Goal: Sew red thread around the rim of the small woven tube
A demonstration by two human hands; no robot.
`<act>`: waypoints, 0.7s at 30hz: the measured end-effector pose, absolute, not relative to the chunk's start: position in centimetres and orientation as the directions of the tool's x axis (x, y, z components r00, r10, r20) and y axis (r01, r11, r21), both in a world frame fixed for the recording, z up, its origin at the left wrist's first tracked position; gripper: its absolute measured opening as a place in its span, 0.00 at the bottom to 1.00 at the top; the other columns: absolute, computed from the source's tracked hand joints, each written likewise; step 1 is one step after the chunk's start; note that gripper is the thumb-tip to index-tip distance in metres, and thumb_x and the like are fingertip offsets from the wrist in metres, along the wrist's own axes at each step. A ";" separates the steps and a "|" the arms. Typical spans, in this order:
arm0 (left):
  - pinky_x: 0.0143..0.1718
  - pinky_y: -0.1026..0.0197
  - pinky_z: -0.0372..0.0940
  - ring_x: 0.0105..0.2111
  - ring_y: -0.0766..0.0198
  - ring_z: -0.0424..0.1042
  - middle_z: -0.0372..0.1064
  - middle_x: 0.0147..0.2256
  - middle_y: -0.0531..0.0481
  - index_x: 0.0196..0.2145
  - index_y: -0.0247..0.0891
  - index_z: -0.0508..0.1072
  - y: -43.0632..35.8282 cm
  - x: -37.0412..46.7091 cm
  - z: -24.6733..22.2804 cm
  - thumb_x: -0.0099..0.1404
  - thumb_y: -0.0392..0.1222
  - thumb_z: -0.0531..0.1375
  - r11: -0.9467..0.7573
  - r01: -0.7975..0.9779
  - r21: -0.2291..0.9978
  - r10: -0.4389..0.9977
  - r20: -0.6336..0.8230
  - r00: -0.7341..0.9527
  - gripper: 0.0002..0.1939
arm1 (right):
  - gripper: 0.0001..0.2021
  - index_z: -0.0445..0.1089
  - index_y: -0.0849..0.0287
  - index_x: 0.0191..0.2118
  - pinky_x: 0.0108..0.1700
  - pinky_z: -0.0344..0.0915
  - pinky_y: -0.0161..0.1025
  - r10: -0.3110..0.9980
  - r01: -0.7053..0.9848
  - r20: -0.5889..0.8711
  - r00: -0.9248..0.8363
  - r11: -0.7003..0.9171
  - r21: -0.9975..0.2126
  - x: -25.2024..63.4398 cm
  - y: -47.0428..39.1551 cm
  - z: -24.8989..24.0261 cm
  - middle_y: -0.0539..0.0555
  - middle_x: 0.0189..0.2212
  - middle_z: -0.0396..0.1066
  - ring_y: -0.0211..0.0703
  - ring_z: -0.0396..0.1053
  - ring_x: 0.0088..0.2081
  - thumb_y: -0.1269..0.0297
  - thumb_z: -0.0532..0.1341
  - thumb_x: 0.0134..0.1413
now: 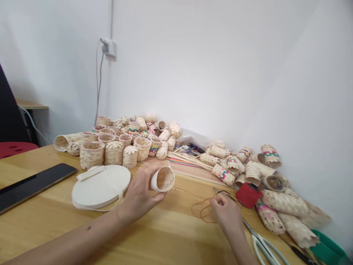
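Note:
My left hand (142, 193) is wrapped round a small woven bamboo basket (163, 179), its open mouth tilted toward me. A white band lines the basket's rim, with a few red marks, apparently stitches, on its right side. To the right, low over the table, my right hand (226, 211) is closed in a pinch. Loops of red thread (202, 214) lie on the wood and run up to its fingertips; whether a needle is there too is hidden. A flat roll of white ribbon (102, 186) lies left of the basket, its loose end curling by my left wrist.
Several woven baskets (92, 154) stand at the back left; more (284, 202) are heaped along the right. White-handled scissors (266, 246) and a red spool (248, 195) lie by my right hand. A phone (35, 184) is at far left, bamboo strips (190, 160) behind.

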State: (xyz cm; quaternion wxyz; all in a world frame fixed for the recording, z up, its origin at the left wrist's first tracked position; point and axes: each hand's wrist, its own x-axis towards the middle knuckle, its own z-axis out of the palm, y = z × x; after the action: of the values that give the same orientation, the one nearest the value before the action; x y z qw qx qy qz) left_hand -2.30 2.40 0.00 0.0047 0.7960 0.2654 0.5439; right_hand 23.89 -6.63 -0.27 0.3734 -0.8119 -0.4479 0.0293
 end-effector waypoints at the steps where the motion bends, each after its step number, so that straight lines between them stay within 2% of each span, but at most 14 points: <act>1: 0.50 0.51 0.61 0.49 0.51 0.65 0.63 0.48 0.41 0.53 0.37 0.56 2.5 -2.3 0.0 0.54 0.36 0.63 -0.863 0.412 0.290 0.417 0.871 0.261 0.31 | 0.12 0.53 0.55 0.15 0.24 0.44 0.35 0.744 0.719 0.289 0.603 -0.348 -0.602 24.0 -6.7 -0.2 0.46 0.13 0.53 0.40 0.54 0.19 0.63 0.55 0.42; 8: 0.50 0.51 0.60 0.49 0.51 0.64 0.64 0.47 0.42 0.52 0.39 0.57 2.5 -2.3 -0.1 0.53 0.36 0.63 -0.871 0.403 0.282 0.407 0.872 0.270 0.31 | 0.12 0.57 0.54 0.16 0.23 0.44 0.35 0.741 0.765 0.292 0.604 -0.436 -0.475 25.0 -7.0 -0.2 0.49 0.13 0.58 0.43 0.57 0.19 0.62 0.55 0.46; 10: 0.50 0.52 0.60 0.49 0.51 0.65 0.64 0.48 0.42 0.52 0.39 0.56 2.3 -2.2 0.2 0.53 0.37 0.63 -0.853 0.395 0.342 0.460 0.849 0.260 0.30 | 0.11 0.62 0.54 0.18 0.24 0.46 0.36 0.754 0.779 0.300 0.585 -0.418 -0.468 25.2 -6.9 -0.3 0.50 0.15 0.61 0.44 0.59 0.20 0.61 0.55 0.47; 12: 0.49 0.52 0.61 0.48 0.53 0.66 0.64 0.48 0.43 0.52 0.40 0.57 2.1 -2.0 0.5 0.55 0.39 0.62 -0.799 0.363 0.479 0.581 0.770 0.263 0.29 | 0.09 0.71 0.54 0.26 0.25 0.50 0.36 0.774 0.794 0.307 0.554 -0.379 -0.476 25.1 -6.7 -0.3 0.49 0.17 0.62 0.44 0.61 0.22 0.58 0.56 0.49; 14: 0.48 0.54 0.62 0.46 0.54 0.67 0.65 0.48 0.44 0.51 0.40 0.57 2.0 -1.7 0.7 0.56 0.42 0.62 -0.693 0.290 0.660 0.721 0.617 0.317 0.28 | 0.16 0.73 0.54 0.40 0.26 0.52 0.35 0.802 0.801 0.334 0.496 -0.273 -0.533 24.6 -6.8 0.1 0.47 0.17 0.59 0.43 0.60 0.22 0.52 0.56 0.51; 16: 0.47 0.54 0.62 0.46 0.54 0.68 0.67 0.47 0.44 0.52 0.40 0.56 1.9 -1.3 0.6 0.56 0.45 0.61 -0.559 0.214 0.801 0.798 0.449 0.402 0.28 | 0.22 0.71 0.58 0.48 0.25 0.52 0.34 0.834 0.778 0.378 0.401 -0.093 -0.621 23.5 -7.1 0.6 0.44 0.16 0.52 0.41 0.57 0.21 0.49 0.56 0.52; 18: 0.48 0.54 0.62 0.46 0.54 0.68 0.67 0.47 0.44 0.53 0.39 0.56 1.8 -0.9 0.1 0.56 0.47 0.61 -0.451 0.152 0.879 0.813 0.334 0.477 0.29 | 0.24 0.70 0.60 0.50 0.24 0.52 0.33 0.870 0.715 0.402 0.286 0.086 -0.694 22.1 -7.6 1.2 0.43 0.17 0.48 0.38 0.53 0.20 0.50 0.56 0.52; 21: 0.47 0.55 0.62 0.46 0.54 0.68 0.67 0.47 0.44 0.54 0.39 0.55 1.4 -0.4 -0.9 0.55 0.49 0.61 -0.360 0.082 0.929 0.779 0.251 0.575 0.32 | 0.21 0.70 0.60 0.50 0.23 0.50 0.32 0.923 0.625 0.356 0.145 0.194 -0.756 19.8 -8.4 1.6 0.43 0.18 0.47 0.35 0.50 0.20 0.54 0.56 0.54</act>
State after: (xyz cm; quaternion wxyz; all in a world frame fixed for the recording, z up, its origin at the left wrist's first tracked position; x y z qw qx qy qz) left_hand -0.43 1.39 -0.88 0.4858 0.7427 0.2898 0.3582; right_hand 19.84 -8.40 1.57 0.4444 -0.6124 -0.6319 0.1678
